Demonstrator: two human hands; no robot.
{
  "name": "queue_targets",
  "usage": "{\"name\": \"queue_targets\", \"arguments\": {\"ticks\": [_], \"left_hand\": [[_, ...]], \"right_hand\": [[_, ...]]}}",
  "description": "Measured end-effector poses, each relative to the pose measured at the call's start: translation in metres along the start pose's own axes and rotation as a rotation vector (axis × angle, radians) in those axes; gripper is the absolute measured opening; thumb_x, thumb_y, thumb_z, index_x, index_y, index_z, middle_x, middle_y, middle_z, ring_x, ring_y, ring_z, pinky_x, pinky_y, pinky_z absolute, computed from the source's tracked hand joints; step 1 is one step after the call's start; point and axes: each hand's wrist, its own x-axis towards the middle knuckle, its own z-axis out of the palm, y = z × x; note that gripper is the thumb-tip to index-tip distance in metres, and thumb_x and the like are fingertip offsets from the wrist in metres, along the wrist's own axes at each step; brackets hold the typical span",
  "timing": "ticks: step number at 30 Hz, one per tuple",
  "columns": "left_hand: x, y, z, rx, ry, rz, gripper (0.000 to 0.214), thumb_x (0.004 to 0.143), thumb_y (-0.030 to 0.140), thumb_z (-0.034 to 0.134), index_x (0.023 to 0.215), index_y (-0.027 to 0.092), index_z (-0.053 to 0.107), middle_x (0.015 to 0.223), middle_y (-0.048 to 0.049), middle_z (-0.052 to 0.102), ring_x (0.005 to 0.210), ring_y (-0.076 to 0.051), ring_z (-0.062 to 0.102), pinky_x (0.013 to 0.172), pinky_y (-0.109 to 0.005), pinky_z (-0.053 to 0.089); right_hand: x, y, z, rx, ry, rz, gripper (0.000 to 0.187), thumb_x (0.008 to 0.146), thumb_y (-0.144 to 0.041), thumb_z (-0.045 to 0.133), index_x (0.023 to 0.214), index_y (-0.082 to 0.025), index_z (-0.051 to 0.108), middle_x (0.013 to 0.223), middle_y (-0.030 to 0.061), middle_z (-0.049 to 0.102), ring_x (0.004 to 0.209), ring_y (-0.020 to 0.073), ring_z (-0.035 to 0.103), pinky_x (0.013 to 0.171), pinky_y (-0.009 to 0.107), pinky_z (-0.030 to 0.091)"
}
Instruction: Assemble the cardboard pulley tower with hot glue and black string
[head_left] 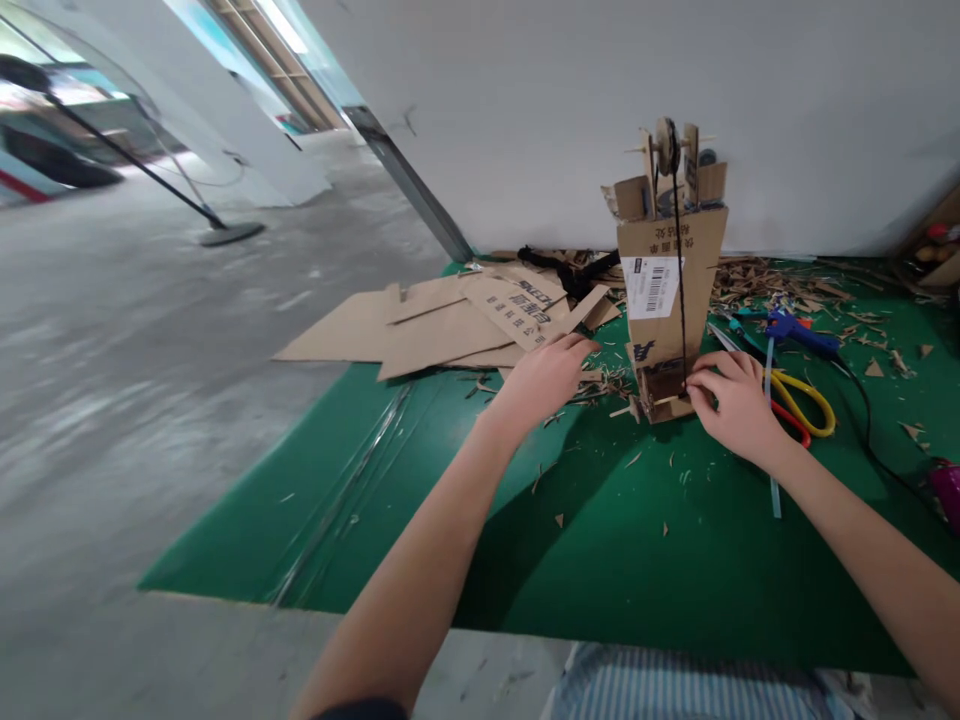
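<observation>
A tall cardboard model [667, 290] stands upright on the green mat, a cardboard wheel [666, 146] mounted on a thin stick at its top. From the wheel a black cord [681, 270] runs down the front to the base. There my right hand [731, 400] pinches the cord's lower part between thumb and finger; the exact grip is partly hidden. My left hand [547, 380] is apart from the model, to its left, above small scraps and beside flat cardboard pieces [442, 330]. Its fingers reach out, apparently holding nothing.
Scissors with yellow handles [814, 403], a red handle [793, 428] and a blue glue gun [802, 330] with a trailing cable lie right of the model. Cardboard shreds [780, 280] line the white wall. The green mat [360, 520] ends at the left and front.
</observation>
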Motion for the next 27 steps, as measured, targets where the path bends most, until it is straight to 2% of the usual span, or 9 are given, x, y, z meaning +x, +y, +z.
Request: {"name": "queue_targets", "arguments": {"ticks": [4,7,10,12,15,17,19,23,27], "left_hand": [[-0.005,0.047,-0.012,-0.224,0.15,0.098,0.025,0.095,0.023,0.044,0.11,0.017,0.064,0.108,-0.0077,0.067,0.098,-0.019,0.064,0.081,-0.031,0.053],[-0.004,0.082,-0.005,-0.155,0.11,0.107,0.023,0.093,0.026,0.05,0.109,0.017,0.064,0.105,-0.0087,0.066,0.096,-0.021,0.063,0.075,-0.032,0.054],[0.002,0.099,0.009,-0.081,0.04,0.147,0.02,0.095,0.027,0.05,0.101,0.016,0.066,0.099,-0.0082,0.066,0.096,-0.022,0.061,0.08,-0.034,0.052],[0.006,0.102,0.017,-0.049,0.039,0.135,0.023,0.097,0.024,0.046,0.094,0.016,0.067,0.095,-0.0076,0.066,0.094,-0.022,0.059,0.08,-0.035,0.051],[0.007,0.1,0.021,-0.053,0.069,0.085,0.022,0.096,0.023,0.047,0.089,0.016,0.066,0.091,-0.0073,0.065,0.092,-0.022,0.058,0.081,-0.035,0.049],[0.006,0.099,0.02,-0.064,0.076,0.066,0.019,0.095,0.023,0.049,0.087,0.016,0.065,0.09,-0.0073,0.065,0.092,-0.022,0.057,0.081,-0.035,0.048],[0.005,0.098,0.019,-0.066,0.063,0.083,0.02,0.096,0.022,0.047,0.087,0.015,0.063,0.09,-0.0075,0.064,0.091,-0.022,0.057,0.081,-0.034,0.048],[0.003,0.098,0.019,-0.072,0.049,0.139,0.024,0.098,0.021,0.041,0.087,0.016,0.062,0.093,-0.0077,0.063,0.092,-0.022,0.056,0.081,-0.034,0.047],[0.0,0.094,0.024,-0.102,0.05,0.156,0.021,0.096,0.019,0.042,0.088,0.016,0.061,0.094,-0.0074,0.062,0.093,-0.021,0.055,0.083,-0.034,0.046]], "right_hand": [[0.006,-0.001,-0.011,-0.035,0.018,0.0,0.02,0.088,-0.021,0.05,0.091,-0.023,0.07,0.107,0.0061,0.066,0.104,0.0271,0.052,0.093,0.045,0.036],[0.017,0.011,-0.03,-0.113,0.069,0.061,0.028,0.086,-0.019,0.048,0.106,-0.023,0.067,0.113,0.0085,0.064,0.106,0.0285,0.051,0.09,0.044,0.038],[0.029,0.04,-0.052,-0.296,0.029,0.236,0.04,0.083,-0.018,0.047,0.121,-0.017,0.059,0.119,0.0141,0.061,0.11,0.032,0.051,0.088,0.045,0.041],[0.034,0.065,-0.061,-0.439,-0.086,0.366,0.045,0.083,-0.02,0.047,0.127,-0.013,0.054,0.12,0.0186,0.06,0.11,0.0347,0.051,0.085,0.046,0.042],[0.036,0.097,-0.063,-0.57,-0.297,0.571,0.041,0.082,-0.022,0.049,0.121,-0.009,0.056,0.119,0.0233,0.06,0.11,0.0379,0.054,0.083,0.047,0.045],[0.034,0.11,-0.058,-0.599,-0.399,0.611,0.041,0.081,-0.023,0.051,0.118,-0.007,0.058,0.118,0.0247,0.061,0.109,0.0389,0.055,0.082,0.048,0.046],[0.03,0.116,-0.05,-0.642,-0.387,0.591,0.039,0.08,-0.021,0.052,0.115,-0.006,0.06,0.115,0.026,0.062,0.109,0.0401,0.056,0.082,0.048,0.046],[0.022,0.119,-0.038,-0.679,-0.281,0.52,0.036,0.081,-0.015,0.048,0.112,-0.001,0.058,0.109,0.0288,0.062,0.107,0.0393,0.056,0.084,0.048,0.045],[0.015,0.119,-0.034,-0.652,-0.203,0.509,0.044,0.084,-0.014,0.044,0.125,0.001,0.049,0.11,0.0299,0.059,0.107,0.0381,0.053,0.083,0.047,0.043]]}}
